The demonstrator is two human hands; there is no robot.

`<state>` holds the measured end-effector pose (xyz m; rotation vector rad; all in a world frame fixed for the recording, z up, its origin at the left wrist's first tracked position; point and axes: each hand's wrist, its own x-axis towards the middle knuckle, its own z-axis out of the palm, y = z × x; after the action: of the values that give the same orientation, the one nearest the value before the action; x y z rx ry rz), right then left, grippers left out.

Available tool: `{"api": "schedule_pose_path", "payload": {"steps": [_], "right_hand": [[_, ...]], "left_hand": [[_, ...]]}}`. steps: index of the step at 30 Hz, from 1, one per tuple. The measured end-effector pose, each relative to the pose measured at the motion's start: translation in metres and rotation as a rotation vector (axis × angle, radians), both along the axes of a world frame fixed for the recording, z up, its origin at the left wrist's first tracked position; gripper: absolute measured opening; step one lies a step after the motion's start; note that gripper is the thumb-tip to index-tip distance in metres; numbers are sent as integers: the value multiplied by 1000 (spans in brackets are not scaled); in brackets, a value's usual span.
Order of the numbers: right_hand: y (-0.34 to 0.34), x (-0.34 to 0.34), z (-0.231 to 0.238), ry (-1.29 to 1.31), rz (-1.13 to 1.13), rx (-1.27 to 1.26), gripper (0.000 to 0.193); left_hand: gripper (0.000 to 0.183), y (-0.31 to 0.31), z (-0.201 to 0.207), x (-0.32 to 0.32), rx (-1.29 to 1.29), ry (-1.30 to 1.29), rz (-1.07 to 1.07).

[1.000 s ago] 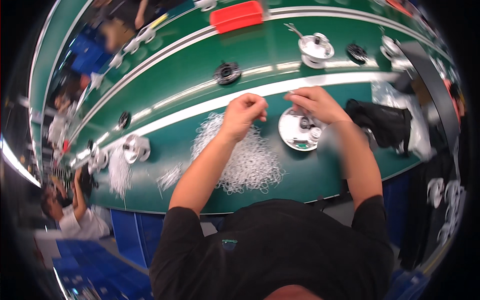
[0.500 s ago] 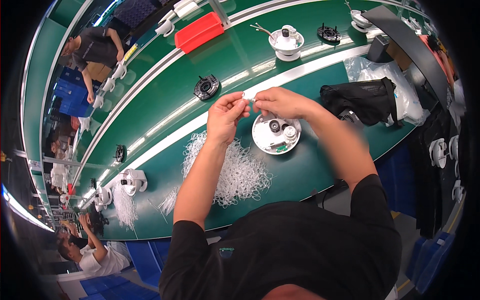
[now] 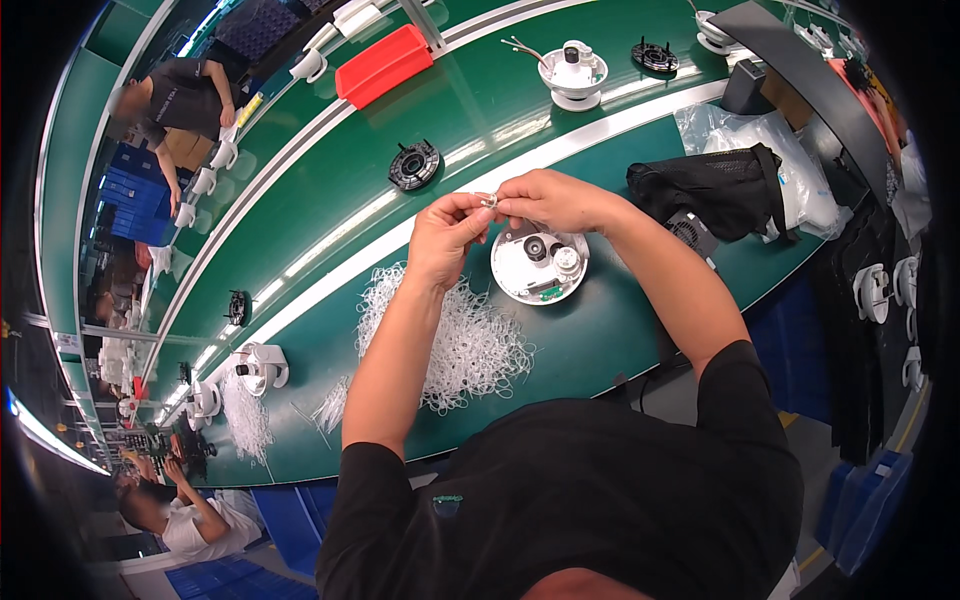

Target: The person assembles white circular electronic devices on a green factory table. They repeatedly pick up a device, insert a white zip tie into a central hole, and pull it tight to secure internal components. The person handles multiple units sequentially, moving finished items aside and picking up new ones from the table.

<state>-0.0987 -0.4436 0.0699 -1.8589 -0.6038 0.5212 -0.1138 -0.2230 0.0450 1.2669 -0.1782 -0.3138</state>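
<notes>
My left hand (image 3: 443, 238) and my right hand (image 3: 556, 200) meet fingertip to fingertip above the green bench. Both pinch a small white piece (image 3: 490, 201), too small and too covered by fingers to name. Just below my right hand lies a round white camera unit (image 3: 512, 278), its black lens, white round part and small green board facing up. A large heap of white looped cables (image 3: 475, 355) spreads beside and partly behind my left forearm.
Beyond my hands, a black ring-shaped base (image 3: 414, 166) and another white camera unit (image 3: 574, 98) sit on the green surface, near a red tray (image 3: 385, 66). A black mesh bag (image 3: 705, 190) lies at right. Co-workers are at the left.
My fingertips have come closer together around the small white piece. The whole view has shifted slightly, so bench items appear a little further left.
</notes>
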Motion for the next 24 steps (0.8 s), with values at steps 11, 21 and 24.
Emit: {"api": "schedule_pose_path", "payload": {"steps": [11, 21, 24], "right_hand": [[-3, -5, -3, 9, -69, 169, 20], [-13, 2, -32, 261, -176, 445, 24], [-22, 2, -35, 306, -184, 399, 26]], "left_hand": [[14, -17, -2, -14, 470, -212, 178], [6, -28, 13, -35, 1004, -816, 69], [7, -30, 14, -40, 1049, -819, 92]]}}
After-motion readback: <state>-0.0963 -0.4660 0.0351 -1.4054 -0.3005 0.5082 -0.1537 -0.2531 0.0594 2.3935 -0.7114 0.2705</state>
